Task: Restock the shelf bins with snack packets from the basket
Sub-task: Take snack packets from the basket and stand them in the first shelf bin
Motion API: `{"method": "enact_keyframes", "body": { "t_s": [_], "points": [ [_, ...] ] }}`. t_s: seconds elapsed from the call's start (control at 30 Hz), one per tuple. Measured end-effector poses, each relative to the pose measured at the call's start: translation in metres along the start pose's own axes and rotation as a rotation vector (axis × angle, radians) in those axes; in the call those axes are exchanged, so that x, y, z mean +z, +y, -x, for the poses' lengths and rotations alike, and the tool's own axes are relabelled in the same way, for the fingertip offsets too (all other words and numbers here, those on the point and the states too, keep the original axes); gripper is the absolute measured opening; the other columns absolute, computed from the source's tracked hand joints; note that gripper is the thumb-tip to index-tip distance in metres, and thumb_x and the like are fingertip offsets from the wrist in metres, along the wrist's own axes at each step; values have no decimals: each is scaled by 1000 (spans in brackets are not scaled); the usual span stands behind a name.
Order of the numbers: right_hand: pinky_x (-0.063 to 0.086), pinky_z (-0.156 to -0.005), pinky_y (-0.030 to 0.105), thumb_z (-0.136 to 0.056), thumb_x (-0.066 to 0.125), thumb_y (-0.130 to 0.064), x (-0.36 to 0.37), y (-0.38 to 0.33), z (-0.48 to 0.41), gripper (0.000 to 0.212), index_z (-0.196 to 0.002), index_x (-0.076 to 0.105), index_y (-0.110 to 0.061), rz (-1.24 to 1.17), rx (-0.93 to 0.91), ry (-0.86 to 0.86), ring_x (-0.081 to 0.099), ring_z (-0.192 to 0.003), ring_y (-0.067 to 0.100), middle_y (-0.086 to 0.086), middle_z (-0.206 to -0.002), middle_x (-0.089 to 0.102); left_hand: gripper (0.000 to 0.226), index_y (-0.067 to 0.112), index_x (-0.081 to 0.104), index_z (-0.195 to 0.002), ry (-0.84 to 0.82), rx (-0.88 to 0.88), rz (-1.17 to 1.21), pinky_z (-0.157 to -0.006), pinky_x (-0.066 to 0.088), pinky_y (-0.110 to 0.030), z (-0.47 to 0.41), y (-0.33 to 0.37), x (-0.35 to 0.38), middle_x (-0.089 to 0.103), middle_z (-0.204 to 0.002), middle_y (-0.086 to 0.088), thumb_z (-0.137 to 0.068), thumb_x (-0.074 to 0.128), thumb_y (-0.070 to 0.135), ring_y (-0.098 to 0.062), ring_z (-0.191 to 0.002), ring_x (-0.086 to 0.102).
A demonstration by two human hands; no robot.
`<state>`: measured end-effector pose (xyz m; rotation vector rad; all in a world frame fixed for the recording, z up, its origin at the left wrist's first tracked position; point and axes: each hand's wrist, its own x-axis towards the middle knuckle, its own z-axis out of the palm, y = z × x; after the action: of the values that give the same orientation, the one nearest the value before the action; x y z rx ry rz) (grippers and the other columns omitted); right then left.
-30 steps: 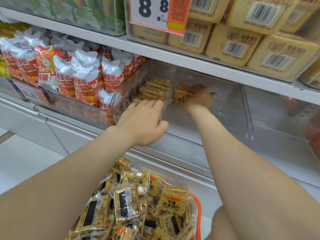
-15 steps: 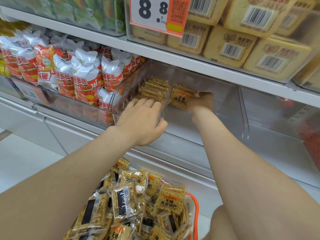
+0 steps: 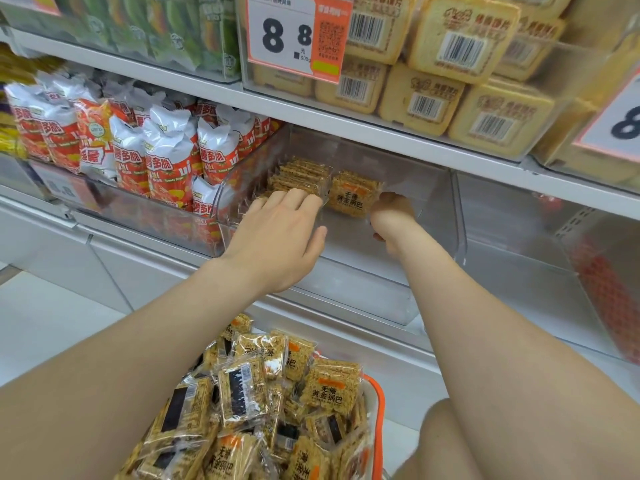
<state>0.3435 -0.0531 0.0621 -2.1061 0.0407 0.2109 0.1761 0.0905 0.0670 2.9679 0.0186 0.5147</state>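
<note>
At the far left of the middle shelf, the neighbouring bin is packed with red-and-white snack bags [image 3: 156,161], which are no concern of mine. Below them and nearer me, the basket [image 3: 380,407] is heaped with rice-crust packets [image 3: 327,389].

Above it, my left hand [image 3: 277,237] reaches over the front wall of the clear bin [image 3: 363,289]. Its fingers are straight and lie flat against the row of packets [image 3: 298,176], which stands on edge along the bin's left side and runs front to back.

Just right of that row stands the upright packet [image 3: 355,195], label toward me, its broad face across the bin. I cannot tell whether it touches the row or only nearly does.

My right hand [image 3: 393,216] is at the packet's right edge with its fingers curled on it. That hand is the nearer one, and the packet lies to its left. I judge the next move is to set it down as the start of a second row, with my left hand propping the first.

That row and this packet are all I see in the bin. A further clear bin [image 3: 519,271] sits to the right.
</note>
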Motion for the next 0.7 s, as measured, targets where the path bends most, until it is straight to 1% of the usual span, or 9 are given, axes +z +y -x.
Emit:
{"method": "enact_keyframes", "body": {
  "t_s": [0.1, 0.23, 0.3, 0.37, 0.47, 0.53, 0.6, 0.67, 0.7],
  "points": [
    [48, -78, 31, -97, 50, -4, -3, -4, 15, 37, -133, 60, -7, 241, -179, 16, 61, -99, 31, 14, -123, 64, 33, 20, 55, -133, 67, 56, 20, -94, 44, -43, 5, 5, -4, 55, -125, -1, -103, 48, 34, -26, -113, 50],
    [52, -91, 31, -85, 52, -6, -5, -17, 54, 32, -106, 75, -10, 387, -552, 89, 67, -100, 30, 8, -107, 75, 11, 21, 59, -104, 118, 84, 1, -77, 35, -37, 13, 11, -12, 50, -101, 1, -94, 60, 26, -24, -95, 42],
    [48, -90, 25, -83, 50, -5, -11, -22, 80, 33, -88, 78, -21, 370, -715, 21, 67, -91, 18, -3, -92, 77, 8, 22, 58, -95, 72, 88, -5, -75, 38, -39, 20, 15, -17, 55, -93, 2, -91, 59, 28, -24, -92, 44],
    [47, -85, 23, -80, 49, -4, -20, -27, 108, 35, -76, 75, -26, 378, -824, -95, 65, -78, 11, -9, -79, 73, 9, 26, 55, -92, -44, 83, 34, -74, 48, -42, 31, 19, -24, 60, -87, 2, -91, 57, 34, -25, -87, 53],
    [48, -75, 24, -78, 49, -1, -30, -23, 140, 35, -69, 74, -25, 469, -850, -275, 61, -61, 7, -9, -65, 69, 11, 29, 56, -91, -317, 47, 57, -71, 57, -40, 51, 23, -25, 63, -84, 5, -95, 57, 40, -21, -79, 61],
    [48, -70, 27, -77, 48, -1, -31, -15, 152, 35, -66, 72, -25, 540, -804, -317, 55, -57, 7, -9, -60, 65, 10, 31, 59, -91, -460, 62, 40, -73, 58, -40, 65, 26, -22, 62, -85, 7, -96, 57, 39, -18, -80, 61],
    [54, -70, 34, -76, 47, -5, -30, -6, 163, 31, -67, 70, -25, 640, -762, -315, 57, -66, 11, -3, -70, 67, 11, 29, 63, -94, -551, 63, 51, -79, 57, -41, 77, 29, -19, 65, -90, 5, -98, 56, 37, -19, -85, 62],
    [55, -71, 38, -80, 48, -10, -26, 2, 174, 25, -77, 69, -22, 789, -727, -316, 63, -79, 30, 7, -85, 68, 12, 27, 65, -99, -623, 64, 52, -82, 56, -38, 88, 35, -20, 68, -96, 4, -100, 57, 35, -19, -91, 63],
    [52, -68, 37, -84, 50, -11, -24, 7, 180, 21, -84, 70, -20, 872, -725, -321, 63, -81, 34, 10, -90, 68, 12, 27, 66, -102, -654, 63, 58, -83, 55, -38, 94, 38, -20, 68, -99, 4, -100, 57, 35, -19, -94, 63]
  ]
}}
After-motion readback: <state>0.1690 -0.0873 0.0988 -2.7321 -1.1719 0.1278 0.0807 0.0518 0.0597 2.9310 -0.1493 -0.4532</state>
